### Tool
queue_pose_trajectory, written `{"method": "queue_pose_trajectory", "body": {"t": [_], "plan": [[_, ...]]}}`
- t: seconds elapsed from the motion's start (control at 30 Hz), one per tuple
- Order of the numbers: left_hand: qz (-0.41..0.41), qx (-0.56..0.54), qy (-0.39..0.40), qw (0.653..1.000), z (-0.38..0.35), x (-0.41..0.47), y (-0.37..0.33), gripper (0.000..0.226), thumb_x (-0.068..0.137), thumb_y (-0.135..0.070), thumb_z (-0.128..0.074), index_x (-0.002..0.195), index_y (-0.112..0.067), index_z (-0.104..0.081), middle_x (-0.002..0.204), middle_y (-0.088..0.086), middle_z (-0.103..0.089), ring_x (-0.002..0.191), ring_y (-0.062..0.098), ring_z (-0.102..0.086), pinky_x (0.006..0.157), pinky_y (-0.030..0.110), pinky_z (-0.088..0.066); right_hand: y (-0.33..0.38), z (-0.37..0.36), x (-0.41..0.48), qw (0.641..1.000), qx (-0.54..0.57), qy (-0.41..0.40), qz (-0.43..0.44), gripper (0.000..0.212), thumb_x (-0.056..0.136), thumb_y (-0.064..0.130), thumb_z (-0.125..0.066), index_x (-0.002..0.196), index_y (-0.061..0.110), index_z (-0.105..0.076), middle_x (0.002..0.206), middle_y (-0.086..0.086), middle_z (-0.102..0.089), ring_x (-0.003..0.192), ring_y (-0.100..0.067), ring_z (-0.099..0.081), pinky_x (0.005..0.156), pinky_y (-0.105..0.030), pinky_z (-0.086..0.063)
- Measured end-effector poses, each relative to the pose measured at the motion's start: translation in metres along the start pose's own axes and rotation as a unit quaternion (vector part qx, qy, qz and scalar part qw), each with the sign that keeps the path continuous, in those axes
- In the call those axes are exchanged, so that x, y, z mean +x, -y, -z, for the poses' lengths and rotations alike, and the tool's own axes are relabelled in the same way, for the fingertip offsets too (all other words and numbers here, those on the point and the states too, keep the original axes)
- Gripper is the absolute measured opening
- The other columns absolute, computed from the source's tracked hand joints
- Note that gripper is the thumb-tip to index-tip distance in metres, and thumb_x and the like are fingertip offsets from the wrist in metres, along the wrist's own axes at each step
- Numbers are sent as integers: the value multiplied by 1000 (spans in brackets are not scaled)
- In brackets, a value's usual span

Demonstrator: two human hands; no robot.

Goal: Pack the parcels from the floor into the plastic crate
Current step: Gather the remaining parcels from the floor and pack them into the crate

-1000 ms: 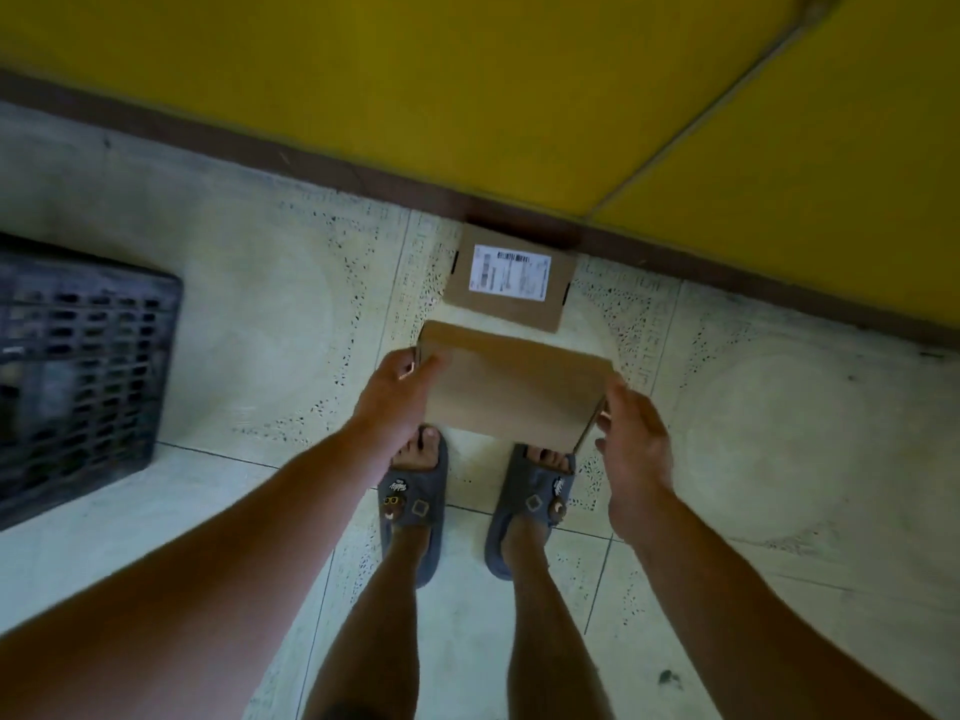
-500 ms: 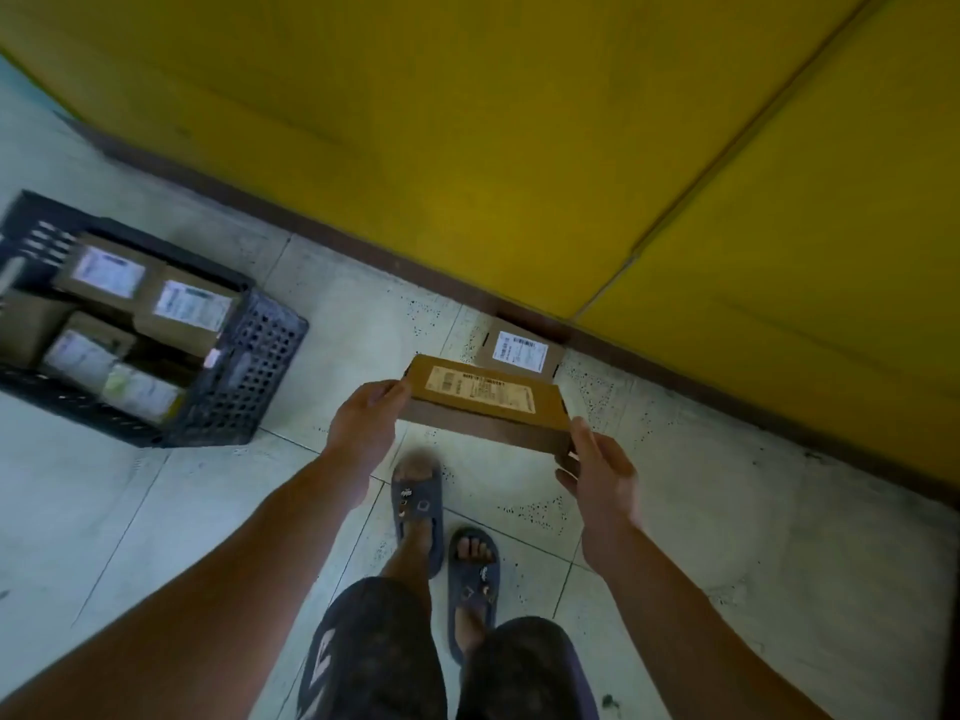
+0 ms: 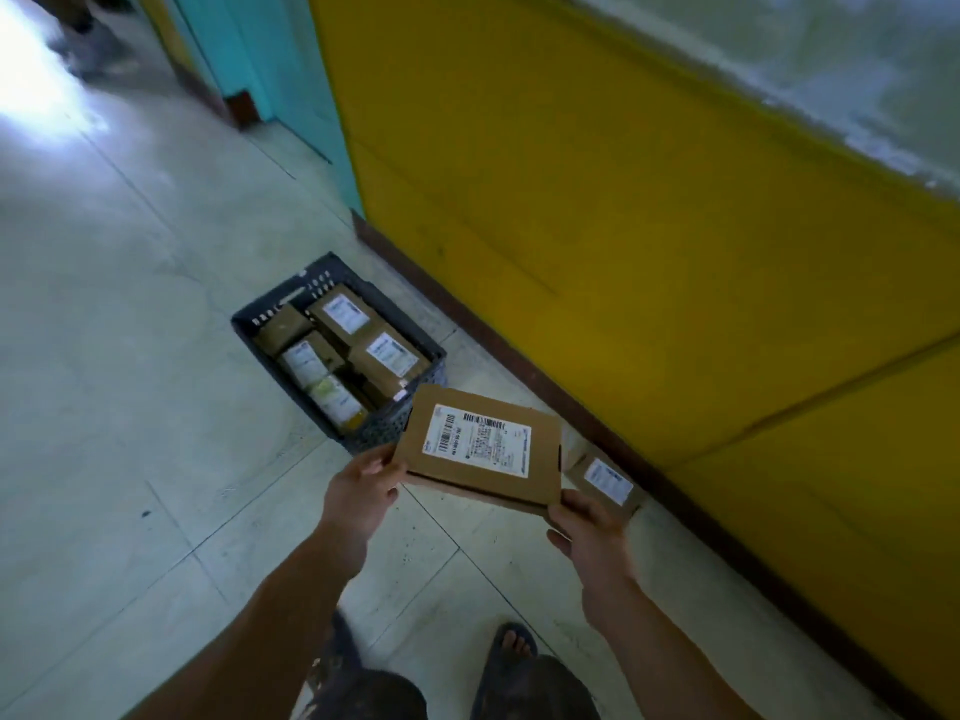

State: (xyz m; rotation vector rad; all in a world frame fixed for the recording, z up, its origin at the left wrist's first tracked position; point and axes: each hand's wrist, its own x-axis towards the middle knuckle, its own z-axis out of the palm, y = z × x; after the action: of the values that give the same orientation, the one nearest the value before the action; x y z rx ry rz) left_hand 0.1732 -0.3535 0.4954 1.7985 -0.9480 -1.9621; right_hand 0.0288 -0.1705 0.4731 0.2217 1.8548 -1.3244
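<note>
I hold a flat brown cardboard parcel (image 3: 480, 449) with a white shipping label facing up, in the air above the floor. My left hand (image 3: 361, 493) grips its left edge and my right hand (image 3: 584, 522) grips its lower right corner. A dark plastic crate (image 3: 382, 433) stands on the floor beyond the parcel, to the upper left, holding several labelled brown parcels. A smaller labelled parcel (image 3: 602, 480) lies on the floor by the wall, just right of the held one and partly hidden behind it.
A yellow wall (image 3: 623, 252) with a dark skirting board runs along the right side. A teal door frame (image 3: 270, 70) stands at the far left of the wall. Pale tiled floor (image 3: 130, 407) spreads to the left. My sandalled foot (image 3: 511, 646) shows at the bottom.
I have lifted the parcel higher and turned left, so its label faces up and the crate now lies straight ahead. The small parcel stays on the floor by the wall.
</note>
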Motion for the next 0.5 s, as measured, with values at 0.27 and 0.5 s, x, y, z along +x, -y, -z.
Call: {"method": "queue_pose_trajectory", "body": {"t": [0.27,0.5], "plan": [[-47,4,-27,999,166,25,-68,34,90,0,-59,123,-8,-62,112,14,-64,105,27,-59,94,34,-46,23,-170,-50,997,-35,55,47,15,90,7,-62,103,15,-65,107,-6,-68,101,-20,-64,84,-29,-51],[-59,38,-21,997,237,70,-129,33,92,-5,-55,125,-9,-62,118,16,-63,111,29,-58,100,38,-46,31,-274,-65,998,-35,43,41,17,91,4,-60,104,15,-65,102,-3,-68,99,-20,-64,90,-33,-53]]}}
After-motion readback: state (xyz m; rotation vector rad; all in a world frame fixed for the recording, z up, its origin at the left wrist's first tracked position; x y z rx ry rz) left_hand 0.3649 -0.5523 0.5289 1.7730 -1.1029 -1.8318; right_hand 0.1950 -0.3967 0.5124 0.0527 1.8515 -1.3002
